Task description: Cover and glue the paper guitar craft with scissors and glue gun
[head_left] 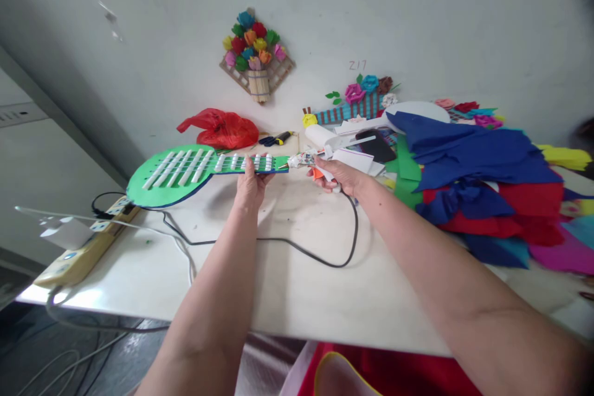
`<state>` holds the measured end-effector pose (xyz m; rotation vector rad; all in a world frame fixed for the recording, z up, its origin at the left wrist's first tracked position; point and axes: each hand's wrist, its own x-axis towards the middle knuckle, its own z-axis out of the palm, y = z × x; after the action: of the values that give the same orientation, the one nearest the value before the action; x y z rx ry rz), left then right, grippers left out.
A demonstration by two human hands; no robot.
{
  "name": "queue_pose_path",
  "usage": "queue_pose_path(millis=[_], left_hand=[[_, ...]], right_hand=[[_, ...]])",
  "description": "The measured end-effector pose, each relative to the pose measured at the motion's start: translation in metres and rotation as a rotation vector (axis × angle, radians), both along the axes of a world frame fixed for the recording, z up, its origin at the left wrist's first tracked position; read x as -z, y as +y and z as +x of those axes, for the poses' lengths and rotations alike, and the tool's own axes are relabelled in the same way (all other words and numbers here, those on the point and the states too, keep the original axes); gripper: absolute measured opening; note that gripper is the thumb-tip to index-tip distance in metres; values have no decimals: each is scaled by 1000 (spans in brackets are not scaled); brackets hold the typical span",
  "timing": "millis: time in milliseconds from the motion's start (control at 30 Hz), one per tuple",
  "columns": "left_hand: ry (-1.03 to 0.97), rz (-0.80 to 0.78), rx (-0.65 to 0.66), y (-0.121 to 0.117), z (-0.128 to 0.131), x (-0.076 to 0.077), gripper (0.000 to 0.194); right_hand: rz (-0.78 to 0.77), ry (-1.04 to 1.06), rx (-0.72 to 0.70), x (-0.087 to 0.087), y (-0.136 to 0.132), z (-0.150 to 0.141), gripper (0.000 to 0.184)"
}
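A green paper guitar [139, 184] with white rolled strips across its body and neck is held above the table. My left hand [253, 182] is closed around its neck from below, thumb on the front edge. In my right hand [336, 174] is a hot glue gun [304, 159], its barrel wrapped in stained white material. The metal nozzle points left at the end of the guitar's neck; whether it touches cannot be made out. A black cord [355, 229] runs from the glue gun across the table.
A power strip [78, 253] with plugs lies at the left edge. Behind are a red plastic bag [227, 129] and pliers [278, 138]. Blue crepe paper [464, 142] and other coloured sheets pile up at right, near a dark phone [378, 145]. Paper flowers [253, 43] hang on the wall.
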<state>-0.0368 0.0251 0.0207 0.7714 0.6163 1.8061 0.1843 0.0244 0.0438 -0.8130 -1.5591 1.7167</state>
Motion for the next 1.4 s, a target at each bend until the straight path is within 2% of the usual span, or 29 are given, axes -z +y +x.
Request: queue_pose_path(millis=[333, 500, 600, 700, 1033, 1233, 1400], left_hand=[[-93, -9, -21, -4, 1, -4, 23], [-133, -23, -82, 1, -7, -2, 27], [-102, -33, -88, 2, -10, 1, 29], [-42, -26, -64, 1, -8, 2, 32], [141, -37, -21, -1, 4, 2, 35], [153, -21, 3, -1, 5, 3, 37], [131, -16, 6, 0, 4, 4, 34]], right_hand=[[25, -22, -39, 5, 4, 4, 49], [-24, -81, -86, 5, 4, 13, 47], [-31, -36, -126, 4, 8, 22, 49], [-28, 1, -101, 4, 12, 27, 51], [33, 54, -16, -2, 4, 7, 50], [-11, 22, -50, 4, 7, 6, 51], [12, -4, -32, 7, 8, 9, 48]])
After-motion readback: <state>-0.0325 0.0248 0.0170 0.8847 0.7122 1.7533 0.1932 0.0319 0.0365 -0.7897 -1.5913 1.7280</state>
